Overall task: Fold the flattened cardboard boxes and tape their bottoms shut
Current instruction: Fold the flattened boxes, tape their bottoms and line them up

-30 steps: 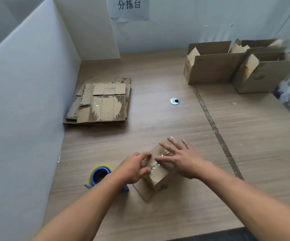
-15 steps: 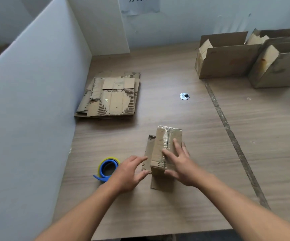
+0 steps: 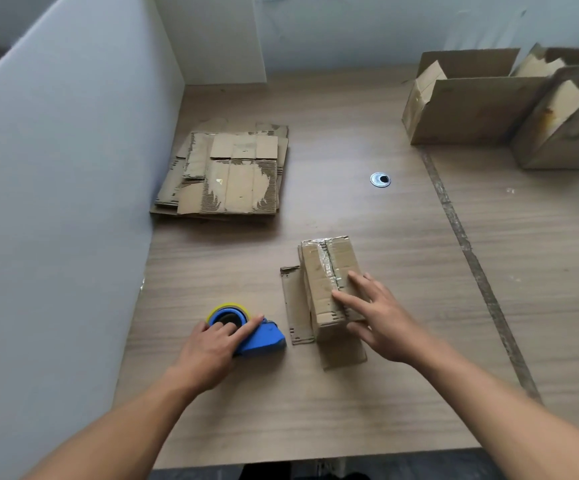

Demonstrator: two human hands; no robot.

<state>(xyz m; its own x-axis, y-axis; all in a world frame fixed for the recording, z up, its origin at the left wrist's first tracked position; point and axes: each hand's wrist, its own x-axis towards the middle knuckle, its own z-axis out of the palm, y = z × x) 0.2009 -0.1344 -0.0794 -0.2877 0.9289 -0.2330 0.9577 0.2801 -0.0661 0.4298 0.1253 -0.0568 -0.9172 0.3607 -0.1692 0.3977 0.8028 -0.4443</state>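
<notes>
Steadying the small cardboard box at the worktop's near middle, you are pressing your right hand's wide, flat grip on its upturned seam while your left hand's grip is curling round the blue tape dispenser; the box is looking light and crushable, so it is probably wanting gentle holds on its side walls.

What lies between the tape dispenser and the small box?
In the head view, one flat flap of the box lies on the table between it and the dispenser.
</notes>
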